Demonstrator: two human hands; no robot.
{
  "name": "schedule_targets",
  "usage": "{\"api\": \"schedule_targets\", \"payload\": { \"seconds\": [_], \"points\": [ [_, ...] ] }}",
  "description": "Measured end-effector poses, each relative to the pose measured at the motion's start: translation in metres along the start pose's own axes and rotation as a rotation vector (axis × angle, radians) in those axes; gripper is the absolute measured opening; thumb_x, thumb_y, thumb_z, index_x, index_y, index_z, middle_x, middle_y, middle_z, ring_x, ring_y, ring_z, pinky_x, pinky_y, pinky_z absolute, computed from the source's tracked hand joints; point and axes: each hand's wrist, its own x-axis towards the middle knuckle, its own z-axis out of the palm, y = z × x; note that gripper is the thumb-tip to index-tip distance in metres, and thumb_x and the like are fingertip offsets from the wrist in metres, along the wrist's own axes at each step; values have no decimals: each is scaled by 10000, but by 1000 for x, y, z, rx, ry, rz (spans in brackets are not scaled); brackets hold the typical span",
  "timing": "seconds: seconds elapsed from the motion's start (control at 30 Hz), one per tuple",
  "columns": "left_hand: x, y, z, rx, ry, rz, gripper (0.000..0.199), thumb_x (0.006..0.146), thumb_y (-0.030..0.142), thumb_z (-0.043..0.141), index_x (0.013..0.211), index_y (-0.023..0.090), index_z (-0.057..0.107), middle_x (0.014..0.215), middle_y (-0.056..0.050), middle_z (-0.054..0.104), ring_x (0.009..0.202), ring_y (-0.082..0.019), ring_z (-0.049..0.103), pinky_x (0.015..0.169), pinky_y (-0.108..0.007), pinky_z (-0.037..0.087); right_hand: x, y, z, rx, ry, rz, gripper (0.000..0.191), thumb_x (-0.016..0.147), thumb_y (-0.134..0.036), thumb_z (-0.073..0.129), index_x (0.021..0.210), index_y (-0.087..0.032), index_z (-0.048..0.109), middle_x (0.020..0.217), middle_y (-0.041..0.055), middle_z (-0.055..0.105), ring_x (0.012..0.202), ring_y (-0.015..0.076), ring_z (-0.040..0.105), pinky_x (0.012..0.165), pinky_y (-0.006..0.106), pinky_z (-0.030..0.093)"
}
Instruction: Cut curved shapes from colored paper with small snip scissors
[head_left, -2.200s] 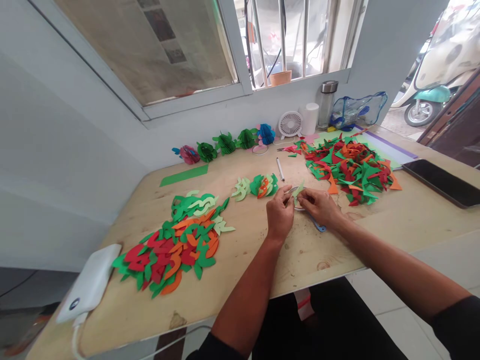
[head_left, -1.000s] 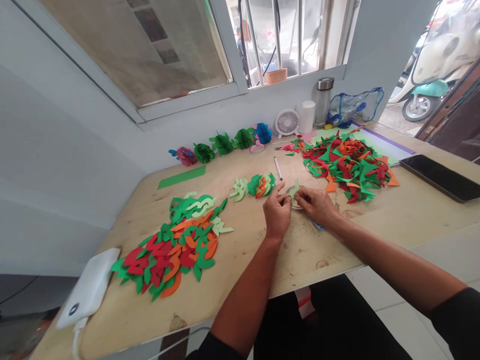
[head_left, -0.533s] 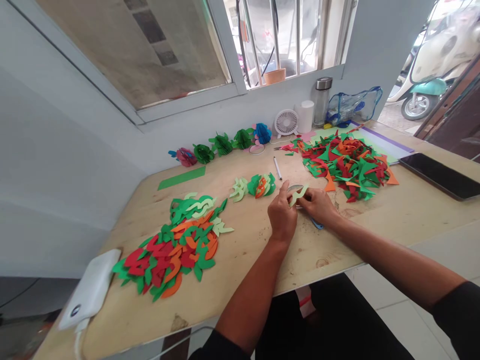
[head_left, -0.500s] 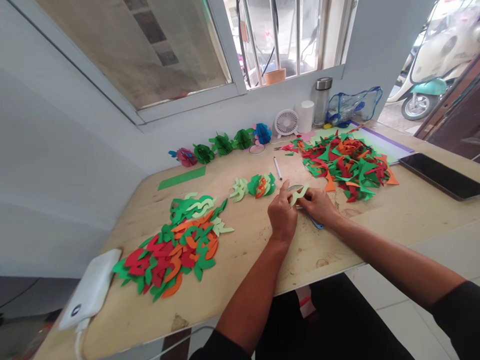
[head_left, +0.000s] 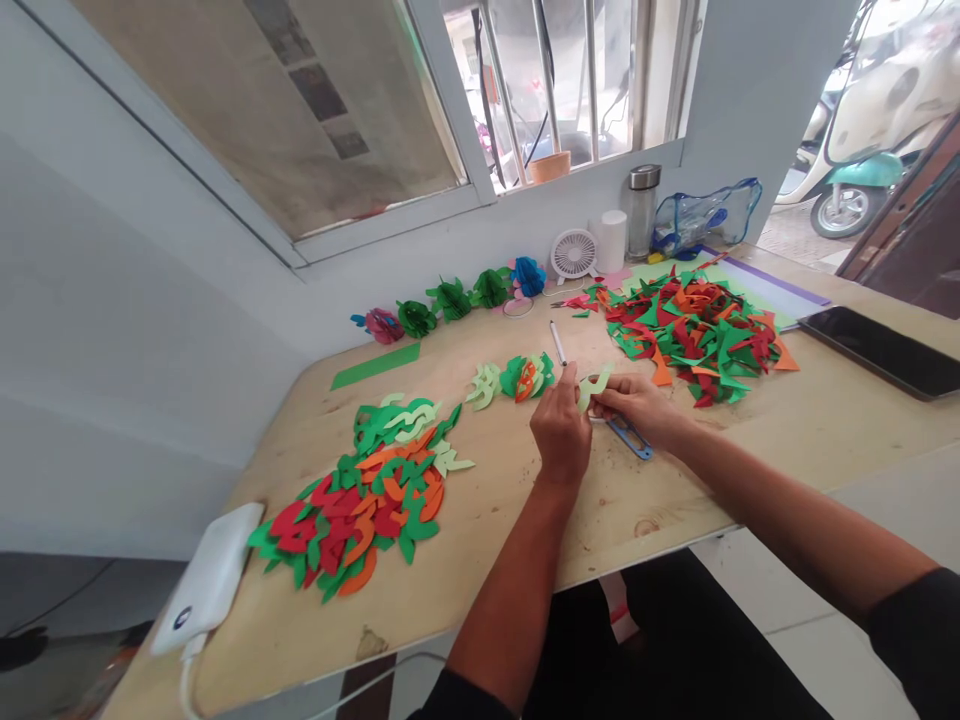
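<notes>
Between my two hands is a pale green paper piece with a wavy outline (head_left: 595,386). My left hand (head_left: 560,420) pinches its left side. The fingers of my right hand (head_left: 637,405) are closed at its right side. Under my right hand lies a blue-handled tool (head_left: 631,438), its upper part hidden by my fingers. A white pen (head_left: 558,343) lies just beyond my left hand. Left of my hands are a small stack of green and orange pieces (head_left: 527,377) and a small pale green pile (head_left: 484,385).
A large pile of cut paper pieces (head_left: 375,490) is at left, with a white power bank (head_left: 210,575) beside it. Paper scraps (head_left: 697,330) and a black phone (head_left: 877,350) are at right. A small fan (head_left: 574,256) and folded paper ornaments (head_left: 451,299) line the wall.
The pale green piece has turned and tilted between my fingers. More of the blue-handled tool shows under my right hand. The camera view has shifted slightly.
</notes>
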Motion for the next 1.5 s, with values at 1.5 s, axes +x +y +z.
{"api": "schedule_targets", "payload": {
  "seconds": [1.5],
  "points": [
    [7,8,-5,-1212,-233,-850,305,652,403,726,758,125,654,661,-12,621,598,-90,557,593,-210,443,-7,-13,1,-252,125,-84,175,685,-333,576,659,-160,573,547,-41,478,503,83,382,478,221,293]
  ]
}}
